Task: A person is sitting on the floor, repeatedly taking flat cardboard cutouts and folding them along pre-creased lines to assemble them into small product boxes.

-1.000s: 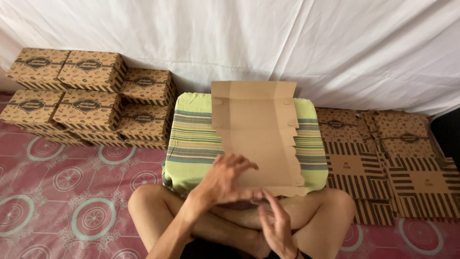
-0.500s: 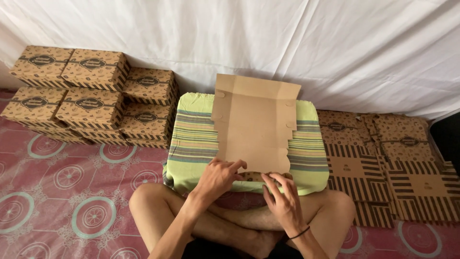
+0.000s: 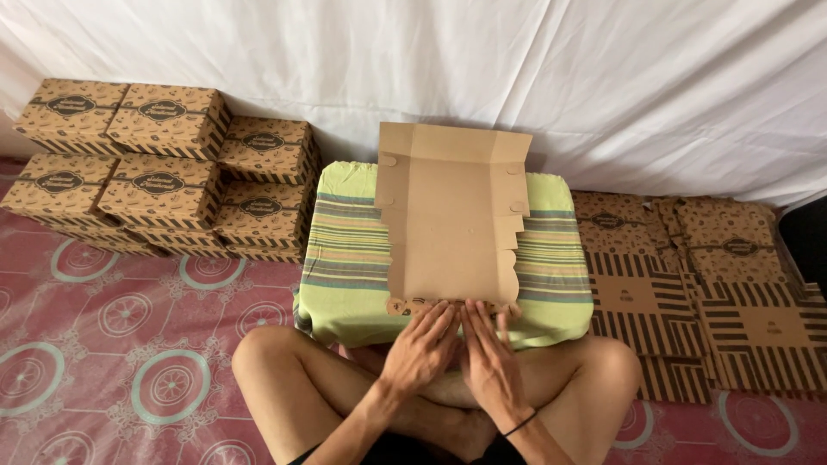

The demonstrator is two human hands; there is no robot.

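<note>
At the centre of the frame, a flat brown cardboard box blank (image 3: 452,224) lies unfolded on a green striped cushion (image 3: 345,258). At lower centre, the left hand (image 3: 422,349) and right hand (image 3: 489,357) lie side by side, fingers straight and together, pressing flat on the blank's near edge, gripping nothing. Assembled printed boxes (image 3: 164,172) are stacked at upper left; flat printed blanks (image 3: 698,275) lie at right.

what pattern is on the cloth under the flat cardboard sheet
The cloth is light green with horizontal stripes in darker and reddish tones, seen best in the head view.
</note>
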